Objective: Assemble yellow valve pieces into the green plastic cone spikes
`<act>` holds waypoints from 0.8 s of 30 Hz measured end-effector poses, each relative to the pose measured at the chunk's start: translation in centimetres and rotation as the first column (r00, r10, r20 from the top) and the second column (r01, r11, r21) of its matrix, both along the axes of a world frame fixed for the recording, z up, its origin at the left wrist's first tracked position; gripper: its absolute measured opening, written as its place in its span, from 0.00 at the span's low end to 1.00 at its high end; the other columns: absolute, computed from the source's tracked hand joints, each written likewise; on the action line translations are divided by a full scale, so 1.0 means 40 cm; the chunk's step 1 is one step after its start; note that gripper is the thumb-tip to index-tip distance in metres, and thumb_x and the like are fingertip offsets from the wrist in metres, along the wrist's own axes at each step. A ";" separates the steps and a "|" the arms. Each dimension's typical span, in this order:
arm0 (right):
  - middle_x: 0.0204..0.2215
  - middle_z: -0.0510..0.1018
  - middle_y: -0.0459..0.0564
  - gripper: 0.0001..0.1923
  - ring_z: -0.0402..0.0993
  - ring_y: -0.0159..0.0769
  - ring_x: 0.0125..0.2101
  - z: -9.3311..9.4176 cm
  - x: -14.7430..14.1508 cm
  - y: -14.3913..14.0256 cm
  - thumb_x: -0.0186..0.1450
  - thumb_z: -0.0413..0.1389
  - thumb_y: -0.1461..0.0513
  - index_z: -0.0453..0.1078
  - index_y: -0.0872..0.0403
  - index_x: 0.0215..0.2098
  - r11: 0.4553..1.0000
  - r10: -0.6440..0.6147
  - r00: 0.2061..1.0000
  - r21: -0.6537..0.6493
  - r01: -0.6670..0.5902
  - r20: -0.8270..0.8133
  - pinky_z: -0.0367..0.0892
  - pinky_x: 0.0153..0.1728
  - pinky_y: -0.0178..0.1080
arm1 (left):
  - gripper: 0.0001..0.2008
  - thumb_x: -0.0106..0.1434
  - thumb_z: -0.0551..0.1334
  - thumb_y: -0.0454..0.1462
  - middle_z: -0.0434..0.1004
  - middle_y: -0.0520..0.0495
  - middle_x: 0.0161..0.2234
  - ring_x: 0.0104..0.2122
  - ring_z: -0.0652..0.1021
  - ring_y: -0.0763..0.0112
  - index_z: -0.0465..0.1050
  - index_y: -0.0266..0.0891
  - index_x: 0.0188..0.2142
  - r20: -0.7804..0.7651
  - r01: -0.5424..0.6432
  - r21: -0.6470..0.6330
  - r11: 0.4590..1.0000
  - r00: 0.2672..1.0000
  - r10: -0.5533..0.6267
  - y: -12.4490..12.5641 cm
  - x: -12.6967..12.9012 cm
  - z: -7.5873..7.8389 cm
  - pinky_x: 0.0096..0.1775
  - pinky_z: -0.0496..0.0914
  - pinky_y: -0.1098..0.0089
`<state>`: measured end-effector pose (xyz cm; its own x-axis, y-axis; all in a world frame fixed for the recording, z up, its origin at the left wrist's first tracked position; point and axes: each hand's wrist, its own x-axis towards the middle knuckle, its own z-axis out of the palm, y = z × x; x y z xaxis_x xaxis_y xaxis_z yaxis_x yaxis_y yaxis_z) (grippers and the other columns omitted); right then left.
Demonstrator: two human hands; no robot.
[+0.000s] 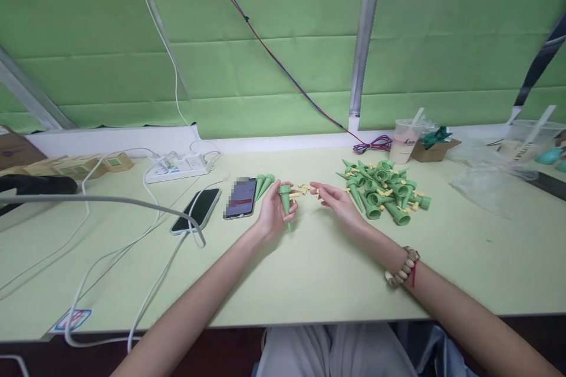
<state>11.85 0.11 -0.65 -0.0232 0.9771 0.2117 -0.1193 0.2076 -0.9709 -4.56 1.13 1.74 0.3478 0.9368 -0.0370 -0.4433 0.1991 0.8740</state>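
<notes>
My left hand (pixel 273 209) is closed around a green plastic cone-shaped spike (pixel 286 200), its wide end up and its tip pointing down. A small yellow piece (pixel 295 195) sticks out to the right from near the top of that spike. My right hand (pixel 336 201) is just to the right, thumb and fingers pinched on what looks like another small yellow piece (pixel 317 193). Between the hands, several small yellow pieces (pixel 303 188) lie loose on the table. Two more green spikes (pixel 265 184) rest side by side beyond my left hand.
Right of my hands lies a pile of green spikes (pixel 382 185) mixed with yellow pieces. Two phones (pixel 241 197) and white cables (pixel 152 227) are on the left, with a power strip (pixel 179 168) behind. A drink cup (pixel 403 142) and plastic bag (pixel 481 174) stand at the back right.
</notes>
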 end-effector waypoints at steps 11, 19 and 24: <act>0.21 0.72 0.45 0.19 0.64 0.26 0.21 0.010 -0.005 -0.006 0.48 0.61 0.48 0.70 0.56 0.23 0.991 -0.085 0.989 -0.114 0.070 -0.123 0.62 0.27 0.33 | 0.09 0.56 0.52 0.40 0.67 0.48 0.27 0.16 0.65 0.77 0.63 0.38 0.35 0.073 0.043 -0.056 0.998 0.997 -0.039 0.003 -0.005 0.005 0.16 0.56 0.76; 0.29 0.77 0.49 0.18 0.73 0.32 0.29 0.007 -0.011 -0.009 0.45 0.64 0.53 0.73 0.54 0.31 0.998 -0.036 0.998 0.044 0.038 -0.059 0.68 0.34 0.37 | 0.11 0.57 0.50 0.38 0.69 0.45 0.27 0.19 0.68 0.74 0.66 0.35 0.33 0.140 0.040 -0.059 0.997 0.990 -0.032 -0.004 0.004 0.007 0.21 0.63 0.72; 0.26 0.78 0.50 0.16 0.74 0.36 0.29 0.004 -0.013 -0.013 0.43 0.66 0.55 0.73 0.55 0.27 0.990 -0.090 0.996 0.113 0.089 -0.001 0.70 0.35 0.42 | 0.08 0.57 0.51 0.36 0.69 0.46 0.26 0.21 0.69 0.74 0.66 0.35 0.30 0.144 0.013 -0.068 0.998 0.990 -0.003 -0.009 0.013 0.005 0.24 0.67 0.72</act>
<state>11.32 -0.43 -0.50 0.0625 0.9452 0.3204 -0.0915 0.3251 -0.9412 -4.05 0.77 1.94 0.3620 0.9308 -0.0504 -0.5615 0.2609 0.7852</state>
